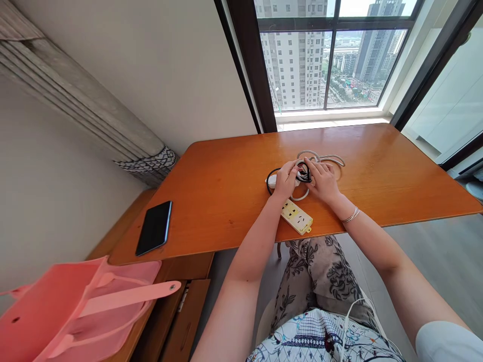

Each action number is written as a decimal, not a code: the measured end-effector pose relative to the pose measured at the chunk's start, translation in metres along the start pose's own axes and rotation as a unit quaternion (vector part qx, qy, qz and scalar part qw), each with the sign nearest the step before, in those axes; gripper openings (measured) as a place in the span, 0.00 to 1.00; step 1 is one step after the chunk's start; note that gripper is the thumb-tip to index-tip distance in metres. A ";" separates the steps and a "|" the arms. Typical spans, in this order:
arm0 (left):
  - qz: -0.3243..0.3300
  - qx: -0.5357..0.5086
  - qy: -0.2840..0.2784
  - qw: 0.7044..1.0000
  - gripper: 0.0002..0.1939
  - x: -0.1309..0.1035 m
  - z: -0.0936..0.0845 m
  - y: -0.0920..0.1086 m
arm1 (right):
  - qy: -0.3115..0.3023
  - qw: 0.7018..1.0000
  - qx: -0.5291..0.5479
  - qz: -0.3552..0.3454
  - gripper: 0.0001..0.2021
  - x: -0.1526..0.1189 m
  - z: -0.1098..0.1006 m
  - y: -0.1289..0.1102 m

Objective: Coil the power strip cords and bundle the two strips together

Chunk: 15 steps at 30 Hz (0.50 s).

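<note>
Between my two hands is a small coil of black cable, bunched together with white cable. The fingers of my left hand are closed on the coil's left side. From the right, my right hand has its fingers bent round the same coil. A white plug or adapter lies just left of my left hand, partly hidden. Below my left wrist a cream power strip lies on the wooden table near its front edge. Loops of white cable spread over the table behind my right hand.
A black phone lies on the left part of the table. At the lower left is a pink bag with straps. Behind the table are a window and a tied curtain.
</note>
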<state>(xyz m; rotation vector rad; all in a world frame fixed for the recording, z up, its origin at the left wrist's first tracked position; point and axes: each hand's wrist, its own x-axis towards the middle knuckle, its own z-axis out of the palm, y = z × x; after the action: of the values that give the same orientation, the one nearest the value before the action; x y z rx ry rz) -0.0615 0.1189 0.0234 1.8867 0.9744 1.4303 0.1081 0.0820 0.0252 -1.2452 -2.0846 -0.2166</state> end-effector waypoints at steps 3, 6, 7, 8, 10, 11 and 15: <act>0.031 0.012 -0.053 0.998 0.26 -0.002 -0.001 -0.001 | 0.037 0.999 0.023 0.026 0.31 0.000 0.003 0.008; 0.065 0.067 -0.084 0.992 0.35 -0.004 -0.001 0.001 | 0.078 0.994 0.048 0.055 0.29 0.000 0.007 0.015; 0.074 0.088 -0.086 0.990 0.36 -0.005 -0.001 0.002 | 0.087 0.993 0.054 0.062 0.29 0.000 0.007 0.017; 0.081 0.106 -0.084 0.987 0.36 -0.005 -0.001 0.003 | 0.093 0.992 0.059 0.067 0.29 0.000 0.008 0.019; 0.089 0.128 -0.073 0.985 0.34 -0.005 0.000 0.004 | 0.103 0.990 0.070 0.072 0.28 0.000 0.009 0.022; 0.094 0.131 -0.070 0.984 0.32 -0.004 0.000 0.004 | 0.107 0.989 0.076 0.074 0.27 0.000 0.010 0.024; 0.128 0.136 -0.072 0.980 0.28 -0.003 -0.001 0.004 | 0.120 0.985 0.102 0.074 0.23 0.000 0.010 0.030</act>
<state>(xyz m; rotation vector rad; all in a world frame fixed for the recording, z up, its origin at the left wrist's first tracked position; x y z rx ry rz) -0.0619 0.1141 0.0247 2.3535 0.9217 1.3286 0.1278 0.1024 0.0118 -1.1820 -1.7531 -0.0785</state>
